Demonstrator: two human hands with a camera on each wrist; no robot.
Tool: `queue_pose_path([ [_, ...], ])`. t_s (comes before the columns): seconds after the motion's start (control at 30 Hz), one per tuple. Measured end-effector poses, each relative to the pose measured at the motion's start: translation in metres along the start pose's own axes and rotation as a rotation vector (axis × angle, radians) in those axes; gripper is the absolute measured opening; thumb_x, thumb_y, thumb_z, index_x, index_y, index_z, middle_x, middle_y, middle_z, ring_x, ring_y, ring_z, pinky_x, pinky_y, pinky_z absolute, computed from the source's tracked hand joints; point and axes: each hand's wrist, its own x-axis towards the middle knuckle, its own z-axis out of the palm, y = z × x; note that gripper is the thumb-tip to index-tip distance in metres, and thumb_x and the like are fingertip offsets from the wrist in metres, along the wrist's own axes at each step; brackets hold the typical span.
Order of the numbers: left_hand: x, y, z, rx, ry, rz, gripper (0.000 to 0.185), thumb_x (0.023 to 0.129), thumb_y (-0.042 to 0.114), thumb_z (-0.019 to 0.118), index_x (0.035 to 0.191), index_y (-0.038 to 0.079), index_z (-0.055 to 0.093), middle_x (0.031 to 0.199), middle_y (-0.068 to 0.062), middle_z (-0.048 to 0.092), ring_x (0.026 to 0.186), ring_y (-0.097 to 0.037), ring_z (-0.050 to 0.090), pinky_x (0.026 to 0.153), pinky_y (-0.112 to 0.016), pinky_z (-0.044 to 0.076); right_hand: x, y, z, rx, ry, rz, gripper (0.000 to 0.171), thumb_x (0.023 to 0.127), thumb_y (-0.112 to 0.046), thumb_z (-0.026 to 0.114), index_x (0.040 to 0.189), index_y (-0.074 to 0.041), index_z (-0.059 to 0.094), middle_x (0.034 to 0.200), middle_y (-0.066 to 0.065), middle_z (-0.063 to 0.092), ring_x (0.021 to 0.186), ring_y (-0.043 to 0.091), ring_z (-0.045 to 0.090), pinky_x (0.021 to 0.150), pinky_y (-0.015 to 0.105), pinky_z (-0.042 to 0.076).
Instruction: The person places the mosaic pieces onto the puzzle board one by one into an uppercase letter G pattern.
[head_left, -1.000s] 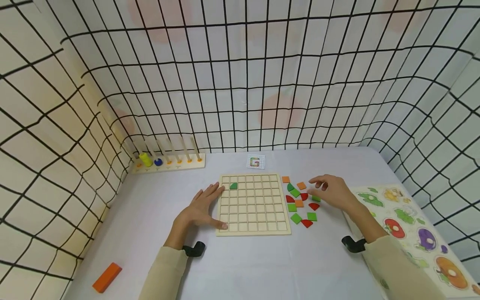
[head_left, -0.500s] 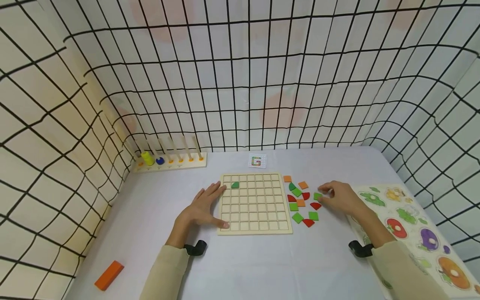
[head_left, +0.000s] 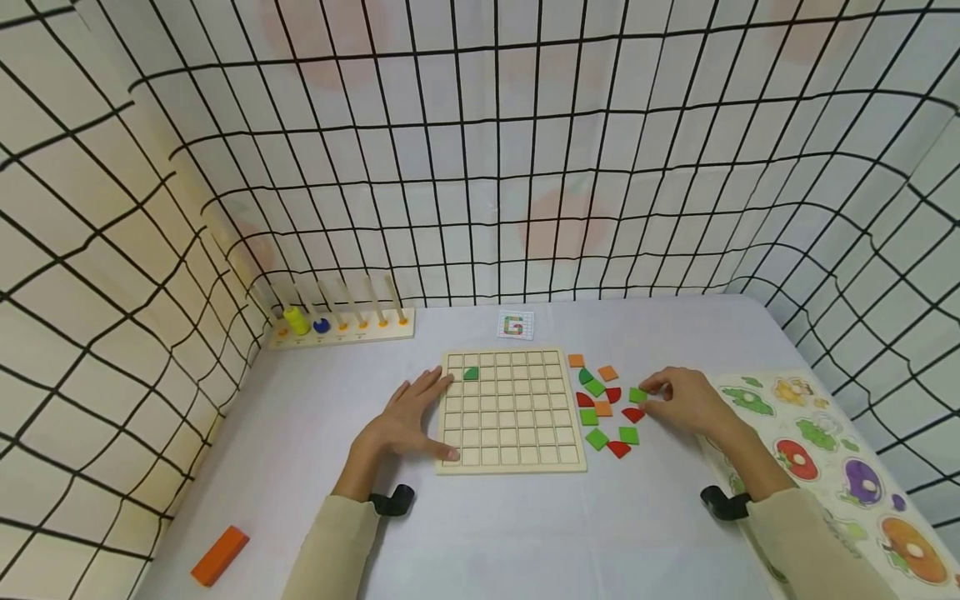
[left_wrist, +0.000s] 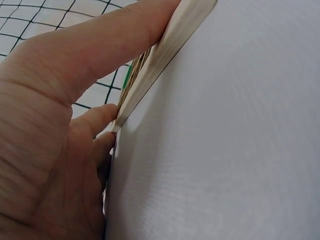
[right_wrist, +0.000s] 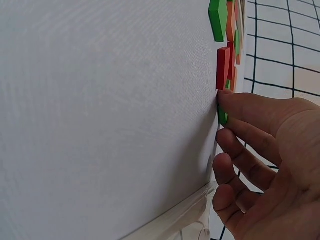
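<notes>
Sleeves of pale cloth are sitting nearest to us at the bottom of the head view, each with a black strap at the wrist. Off to the near left, we are seeing an orange block (head_left: 219,555) lying alone on the grey table (head_left: 525,533), well apart from everything else.

Moving outward, our left hand (head_left: 405,423) is lying flat with its fingers straight along the left edge of the wooden grid board (head_left: 512,411); the thumb is touching the board's near left corner and the fingertips are reaching its far left corner. The left wrist view is confirming the thumb stretched along the board's edge, gripping nothing.

To the right of the board, our right hand (head_left: 690,402) is pinching a green square tile (head_left: 637,395) between thumb and fingertips at the right edge of a loose cluster of tiles (head_left: 603,408) in green, orange and red. In the right wrist view the fingertips (right_wrist: 235,107) are pressing on that green tile against the table, with a red tile (right_wrist: 222,67) just beyond it. Beside our right forearm, a fruit and vegetable peg puzzle (head_left: 832,467) is lying along the table's right side.

Farther on, 1 green quarter-round tile (head_left: 471,373) is sitting in the board's far row, 2nd cell from the left. Beyond the board, a small pattern card (head_left: 515,325) is lying flat, and at the far left a peg rack (head_left: 341,327) is holding a yellow piece and a blue piece. Black-gridded white netting (head_left: 480,150) is closing in the scene.
</notes>
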Motion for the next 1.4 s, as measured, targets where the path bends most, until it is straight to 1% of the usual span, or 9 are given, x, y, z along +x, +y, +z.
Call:
queue_pose_path([
  [0.23,0.0,-0.002,0.0,0.0,0.014,0.023,0.133,0.061,0.069,0.089,0.166,0.026,0.021,0.175,0.0,0.011,0.163,-0.025,0.008,0.132,-0.052,0.005,0.004,-0.005,-0.002,-0.001,-0.004,-0.015,0.031,0.089,-0.021,0.079,0.115,-0.005,0.076,0.105,0.011,0.07,0.09,0.023,0.054,0.072,0.032,0.046],
  [0.37,0.001,-0.003,0.0,0.003,0.014,0.017,0.133,0.06,0.069,0.088,0.166,0.027,0.02,0.175,0.001,0.011,0.163,-0.023,0.007,0.132,-0.05,0.004,0.01,-0.011,-0.003,-0.004,0.002,-0.017,0.031,0.09,-0.023,0.078,0.116,-0.006,0.076,0.107,0.011,0.071,0.09,0.023,0.055,0.072,0.031,0.046],
  [0.47,0.001,-0.003,0.0,0.007,0.012,0.007,0.134,0.06,0.07,0.088,0.167,0.027,0.019,0.175,0.002,0.01,0.163,-0.022,0.007,0.132,-0.049,0.004,0.015,-0.018,-0.004,-0.003,0.003,-0.027,0.031,0.09,-0.023,0.077,0.116,-0.006,0.076,0.107,0.011,0.072,0.089,0.023,0.055,0.07,0.031,0.047],
  [0.63,0.001,-0.001,-0.002,0.003,0.015,0.014,0.132,0.061,0.068,0.089,0.166,0.026,0.021,0.175,0.0,0.012,0.163,-0.023,0.008,0.132,-0.051,0.005,0.022,-0.033,-0.003,0.014,-0.003,-0.035,0.031,0.091,-0.023,0.076,0.117,-0.005,0.076,0.106,0.01,0.073,0.09,0.023,0.055,0.069,0.03,0.046],
  [0.8,0.0,-0.001,-0.003,0.003,0.013,0.014,0.132,0.061,0.067,0.089,0.166,0.025,0.022,0.175,0.001,0.012,0.163,-0.023,0.007,0.132,-0.05,0.004,0.03,-0.05,0.004,0.041,-0.02,-0.049,0.031,0.093,-0.025,0.076,0.118,-0.007,0.076,0.104,0.008,0.072,0.09,0.023,0.054,0.068,0.03,0.045],
  [0.93,0.0,-0.002,-0.002,0.008,0.013,0.018,0.131,0.061,0.067,0.089,0.166,0.025,0.022,0.175,0.001,0.012,0.163,-0.023,0.007,0.132,-0.05,0.004,0.035,-0.064,0.011,0.069,-0.031,-0.072,0.03,0.093,-0.023,0.076,0.119,-0.007,0.075,0.106,0.007,0.073,0.093,0.023,0.057,0.071,0.03,0.049],
  [1.1,0.0,-0.003,0.0,0.004,0.016,0.021,0.131,0.061,0.067,0.089,0.166,0.024,0.022,0.175,0.001,0.012,0.163,-0.023,0.008,0.132,-0.05,0.005,0.042,-0.08,0.021,0.072,-0.039,-0.107,0.033,0.092,-0.022,0.078,0.12,-0.005,0.075,0.109,0.009,0.074,0.091,0.023,0.055,0.074,0.03,0.046],
  [1.3,0.0,-0.004,0.001,0.0,0.025,0.026,0.131,0.061,0.066,0.09,0.166,0.023,0.024,0.175,0.0,0.013,0.162,-0.024,0.009,0.132,-0.051,0.006,0.047,-0.1,0.034,0.129,-0.051,-0.115,0.03,0.09,-0.019,0.079,0.117,-0.007,0.075,0.103,0.006,0.072,0.087,0.02,0.053,0.069,0.029,0.044],
  [1.4,-0.001,-0.004,0.001,0.006,0.027,0.025,0.131,0.061,0.067,0.089,0.166,0.024,0.023,0.175,0.0,0.013,0.162,-0.024,0.009,0.132,-0.051,0.006,0.05,-0.108,0.041,0.166,-0.059,-0.129,0.029,0.09,-0.019,0.079,0.116,-0.008,0.075,0.103,0.005,0.073,0.085,0.02,0.054,0.067,0.028,0.044],
])
